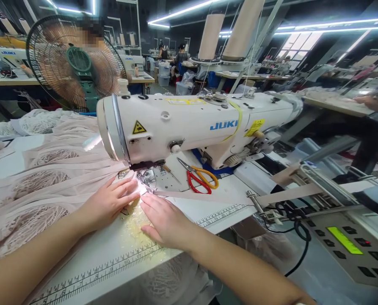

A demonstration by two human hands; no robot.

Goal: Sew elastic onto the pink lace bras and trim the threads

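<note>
A white sewing machine (pixel 189 123) stands over the work, its needle area lit. My left hand (pixel 112 200) lies with fingers stretched out on pale pink lace-and-mesh fabric (pixel 93 169), fingertips close to the presser foot. My right hand (pixel 166 220) rests on the table just right of the needle, fingers extended, thumb apart, its fingertips at the work's edge. From there a pale pink band (pixel 204 196) runs right to a metal feeder (pixel 255 203). Both hands' undersides are hidden, as is the exact stitching point.
Scissors with red and orange handles (pixel 201 180) lie on the machine bed. Clear yellowish strips (pixel 133 231) cover the table by a printed ruler (pixel 112 271). More lace pieces (pixel 39 182) pile at left. A fan (pixel 77 59), thread cones (pixel 211 36) and a control panel (pixel 344 241) surround the station.
</note>
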